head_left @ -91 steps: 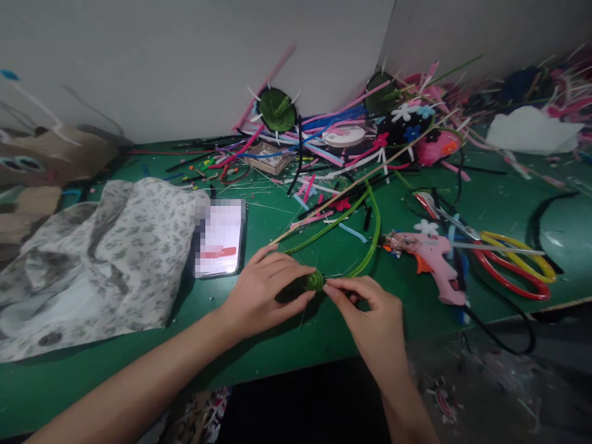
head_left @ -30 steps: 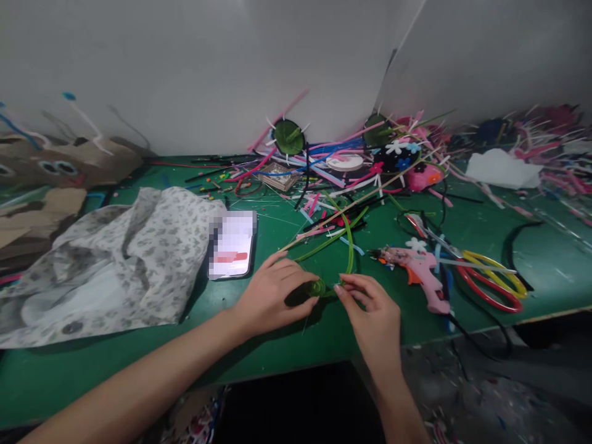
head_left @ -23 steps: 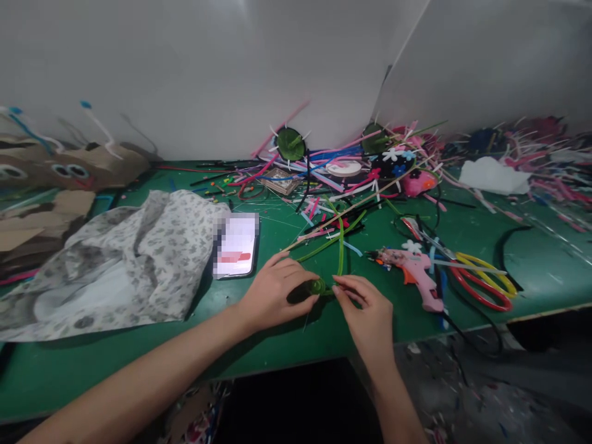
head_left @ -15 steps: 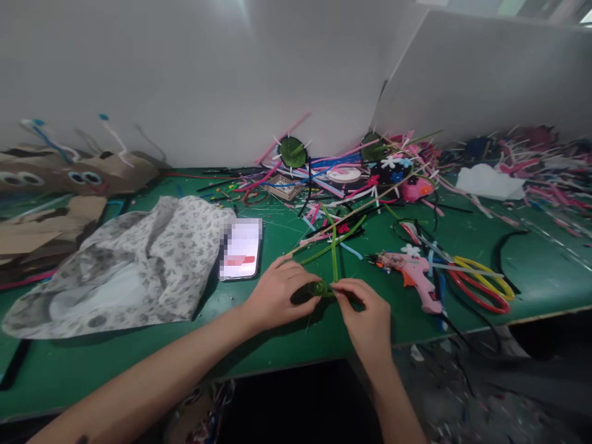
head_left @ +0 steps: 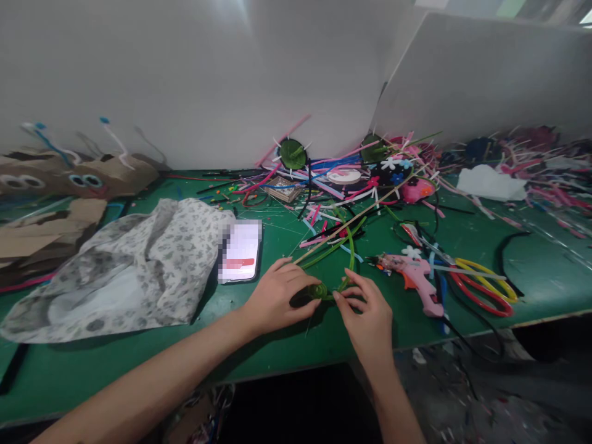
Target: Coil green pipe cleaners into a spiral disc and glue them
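Near the front of the worktop, the left hand's grip closes around the green coil; the right hand's grip holds the green strip beside it. Loosened left fingers could perhaps let the coil unwind.

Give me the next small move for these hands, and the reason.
Perhaps have the right hand wind the green strip a little more around the green coil. The left hand holds the coil between thumb and finger, and the strip seems to run from it to the right hand, its far length unwound.
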`<state>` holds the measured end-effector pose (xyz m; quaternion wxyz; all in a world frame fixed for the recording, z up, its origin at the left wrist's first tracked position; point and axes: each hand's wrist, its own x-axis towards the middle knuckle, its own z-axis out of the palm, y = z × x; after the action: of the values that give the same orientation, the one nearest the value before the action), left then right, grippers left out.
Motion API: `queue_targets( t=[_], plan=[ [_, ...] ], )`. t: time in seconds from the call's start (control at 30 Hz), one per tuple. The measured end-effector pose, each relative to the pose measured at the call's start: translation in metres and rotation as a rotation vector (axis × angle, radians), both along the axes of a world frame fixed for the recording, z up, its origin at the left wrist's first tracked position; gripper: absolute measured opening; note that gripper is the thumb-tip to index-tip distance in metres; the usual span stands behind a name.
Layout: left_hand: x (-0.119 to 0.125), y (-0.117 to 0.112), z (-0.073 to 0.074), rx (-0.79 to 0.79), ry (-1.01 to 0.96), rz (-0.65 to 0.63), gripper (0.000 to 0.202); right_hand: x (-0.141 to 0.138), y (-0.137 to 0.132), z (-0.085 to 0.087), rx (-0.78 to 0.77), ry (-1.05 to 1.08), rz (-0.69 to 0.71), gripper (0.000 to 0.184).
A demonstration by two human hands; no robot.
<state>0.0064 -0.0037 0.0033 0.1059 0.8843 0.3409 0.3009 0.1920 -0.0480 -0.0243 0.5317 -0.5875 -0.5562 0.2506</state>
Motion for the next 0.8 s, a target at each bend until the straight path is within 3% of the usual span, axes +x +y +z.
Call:
queue_targets(
  t=[0.27,0.5,0.8],
  plan=[
    [0.0,0.0,0.001,-0.008,0.016,0.001,0.025,-0.001,0.001,0.002,-0.003,-0.02,0.049,0.042],
    [0.001,0.0,0.001,-0.003,0.019,0.006,0.024,0.0,0.003,0.007,-0.061,-0.102,0.031,0.032],
    [0.0,0.0,0.0,-0.013,0.028,0.001,0.024,0.002,-0.002,0.013,-0.134,0.111,0.015,0.044]
  ],
)
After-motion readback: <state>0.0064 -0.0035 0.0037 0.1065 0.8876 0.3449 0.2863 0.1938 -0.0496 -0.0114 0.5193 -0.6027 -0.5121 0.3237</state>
